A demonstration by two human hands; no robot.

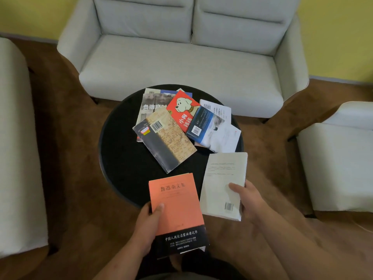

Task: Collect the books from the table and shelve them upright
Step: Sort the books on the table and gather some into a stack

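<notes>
sitting on brown carpet [76, 138] before a grey sofa [181, 63], black worktop [121, 158] is carrying heaped books [167, 136]; left hand [147, 225] fingers [159, 209] are clamping orange book [177, 203], right hand [250, 203] fingers clamping white book [222, 178].

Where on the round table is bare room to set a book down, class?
Bare: the left side of the table, between rim and map-patterned book; the near strip before the orange book. Crowded: the book pile, centre to far right.

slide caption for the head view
Left hand holds an orange book, right hand a white book, at a black table.
</notes>
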